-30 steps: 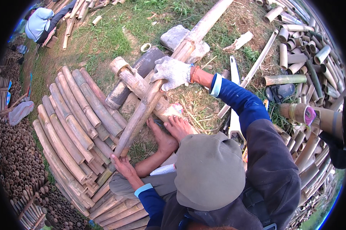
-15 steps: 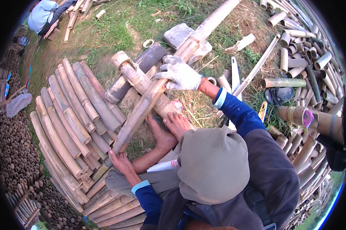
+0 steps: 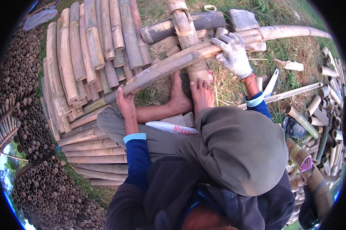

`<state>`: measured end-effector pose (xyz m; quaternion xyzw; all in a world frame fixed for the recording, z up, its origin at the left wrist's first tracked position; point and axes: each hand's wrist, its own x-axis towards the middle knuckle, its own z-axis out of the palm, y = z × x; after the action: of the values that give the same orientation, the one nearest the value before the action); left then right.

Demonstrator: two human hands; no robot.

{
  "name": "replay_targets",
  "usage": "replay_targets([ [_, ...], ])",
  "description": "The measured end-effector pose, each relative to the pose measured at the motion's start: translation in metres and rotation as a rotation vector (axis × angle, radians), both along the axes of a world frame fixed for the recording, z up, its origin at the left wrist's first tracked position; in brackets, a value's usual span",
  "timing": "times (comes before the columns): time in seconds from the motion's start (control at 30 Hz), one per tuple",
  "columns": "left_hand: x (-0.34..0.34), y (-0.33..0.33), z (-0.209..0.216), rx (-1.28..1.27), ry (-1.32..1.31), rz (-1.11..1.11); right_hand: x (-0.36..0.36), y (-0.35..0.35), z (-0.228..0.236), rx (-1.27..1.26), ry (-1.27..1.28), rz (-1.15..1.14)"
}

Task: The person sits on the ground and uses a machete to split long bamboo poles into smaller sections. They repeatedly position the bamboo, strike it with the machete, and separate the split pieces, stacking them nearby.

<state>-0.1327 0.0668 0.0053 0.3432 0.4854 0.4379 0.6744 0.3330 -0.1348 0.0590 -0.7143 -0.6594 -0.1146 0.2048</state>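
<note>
A long bamboo pole (image 3: 163, 69) lies slantwise in front of me, its near end at the lower left. My left hand (image 3: 126, 107), bare, holds that end from below with thumb and fingers. Farther along, my right hand (image 3: 234, 55) in a whitish work glove is closed over the pole. Beneath it, a thicker bamboo piece (image 3: 186, 32) with a notched upper part rests across a dark log (image 3: 153, 31), and the pole crosses over this piece. My bare feet are beside the thick piece's lower end.
Cut bamboo lengths (image 3: 92, 42) are stacked at my left. A grey stone block (image 3: 242, 20) sits beyond the pole. On the right are a pale saw blade (image 3: 271, 82), a thin bamboo strip (image 3: 291, 93) and a heap of short bamboo pieces (image 3: 324, 111). Upright bundled bamboo (image 3: 46, 191) fills the lower left.
The view has turned, so the pole now runs flatter across the picture and the stack stands higher. Both hands keep their hold on the pole.
</note>
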Motion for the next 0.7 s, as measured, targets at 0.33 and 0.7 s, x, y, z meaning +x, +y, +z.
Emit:
replay_targets([
  [0.33, -0.010, -0.003, -0.004, 0.013, 0.014, 0.030, -0.002, 0.006, -0.004, 0.014, 0.013, 0.050],
  [0.7, -0.005, -0.001, -0.010, 0.034, 0.004, 0.006, 0.004, 0.002, -0.003, -0.006, 0.090, 0.014],
])
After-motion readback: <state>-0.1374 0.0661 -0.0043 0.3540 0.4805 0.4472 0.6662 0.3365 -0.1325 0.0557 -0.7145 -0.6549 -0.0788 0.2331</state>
